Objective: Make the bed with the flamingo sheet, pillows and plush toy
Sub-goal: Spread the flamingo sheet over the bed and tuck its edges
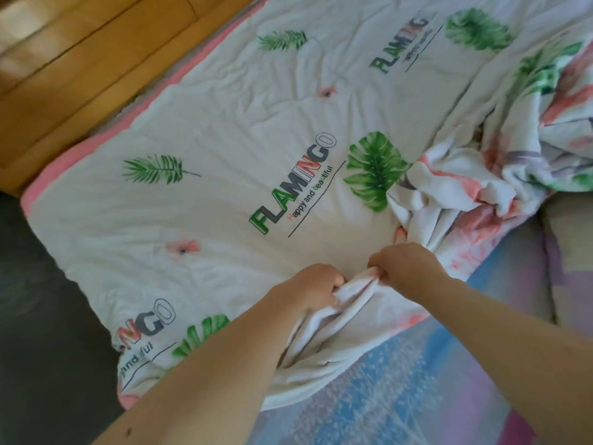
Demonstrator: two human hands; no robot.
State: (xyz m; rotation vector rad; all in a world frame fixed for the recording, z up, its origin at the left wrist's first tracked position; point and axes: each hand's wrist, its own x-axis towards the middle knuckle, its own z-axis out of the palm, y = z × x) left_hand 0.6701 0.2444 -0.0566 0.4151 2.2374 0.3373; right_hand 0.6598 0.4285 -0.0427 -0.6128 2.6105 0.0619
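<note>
The white flamingo sheet (224, 162), printed with green leaves and the word FLAMINGO, lies spread over the left part of the bed. Its right part is bunched in a crumpled heap (481, 187) with pink flamingo print. My left hand (311, 285) and my right hand (407, 264) sit close together near the sheet's lower edge. Each grips a gathered fold of the white fabric (353, 293) between them. No pillows or plush toy are in view.
A blue, pink and purple patterned mattress cover (417, 380) shows bare at the lower right. A wooden bed frame or board (80, 75) runs along the upper left. Dark floor (41, 300) lies at the left, beyond the sheet's pink border.
</note>
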